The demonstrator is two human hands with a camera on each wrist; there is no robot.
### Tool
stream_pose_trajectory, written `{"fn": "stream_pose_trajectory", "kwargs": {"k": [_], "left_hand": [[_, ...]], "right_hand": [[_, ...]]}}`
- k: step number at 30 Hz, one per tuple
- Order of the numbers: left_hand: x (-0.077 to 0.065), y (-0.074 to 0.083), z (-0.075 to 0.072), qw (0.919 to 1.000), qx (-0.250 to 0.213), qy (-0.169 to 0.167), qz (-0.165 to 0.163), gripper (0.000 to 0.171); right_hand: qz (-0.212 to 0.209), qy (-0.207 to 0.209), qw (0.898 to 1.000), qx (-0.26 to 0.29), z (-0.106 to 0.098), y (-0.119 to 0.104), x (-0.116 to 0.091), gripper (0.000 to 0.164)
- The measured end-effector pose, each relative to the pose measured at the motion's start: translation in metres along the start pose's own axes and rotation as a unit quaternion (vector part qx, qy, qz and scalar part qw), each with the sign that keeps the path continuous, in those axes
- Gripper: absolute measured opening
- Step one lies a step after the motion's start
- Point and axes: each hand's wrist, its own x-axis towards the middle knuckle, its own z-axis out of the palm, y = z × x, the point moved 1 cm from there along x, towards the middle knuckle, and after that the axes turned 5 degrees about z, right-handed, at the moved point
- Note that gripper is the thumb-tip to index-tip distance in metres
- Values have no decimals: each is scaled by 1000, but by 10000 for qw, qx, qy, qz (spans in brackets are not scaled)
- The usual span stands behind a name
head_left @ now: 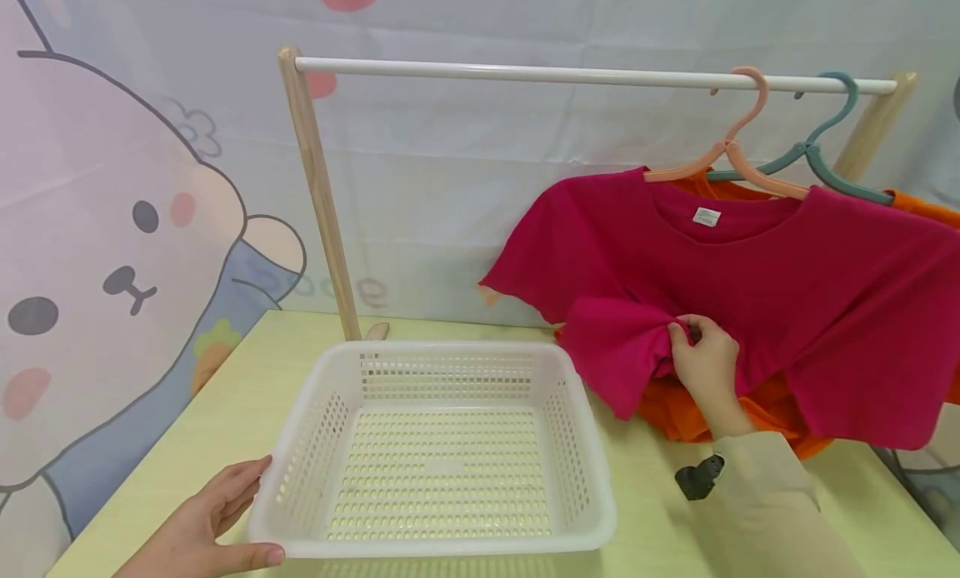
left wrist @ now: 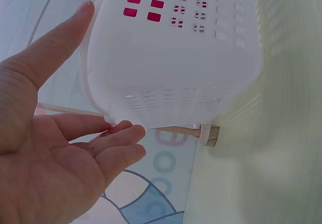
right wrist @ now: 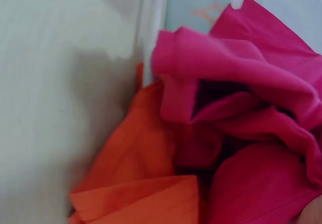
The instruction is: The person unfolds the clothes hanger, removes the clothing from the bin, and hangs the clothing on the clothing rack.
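A magenta T-shirt [head_left: 720, 286] hangs on a pink hanger [head_left: 738, 137] at the right of the rack. My right hand [head_left: 705, 357] pinches a bunched fold of its lower front, and the cloth gathers about the fingers. Folds of the same shirt fill much of the right wrist view, where only an edge of the hand shows. At the near left corner of a white plastic basket [head_left: 435, 549], my left hand [head_left: 202, 520] lies with its fingers extended against the rim. In the left wrist view its thumb and fingertips touch the basket's wall [left wrist: 166, 63].
Behind the magenta shirt an orange garment [head_left: 772, 407] hangs on a teal hanger [head_left: 817, 145], its lower part resting low by the table [head_left: 645, 511]. The rack has a white rail [head_left: 510, 72] and wooden posts [head_left: 322, 195]. A printed bear curtain [head_left: 120, 228] stands behind.
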Motion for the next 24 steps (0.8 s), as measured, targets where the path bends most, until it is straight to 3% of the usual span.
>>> {"fn": "stream_pose_trajectory", "kwargs": {"k": [10, 18, 24], "left_hand": [[2, 2, 0, 9998, 76, -57, -154, 86], [4, 3, 0, 9995, 236, -100, -169, 86], [4, 3, -7, 9984, 308, -449, -139, 85]], "right_hand": [[-43, -1099, 9932, -388, 11, 18, -21, 22], [129, -2103, 9746, -757, 15, 36, -31, 23], [89, -2581, 9634, -714, 11, 30, -30, 26]]}}
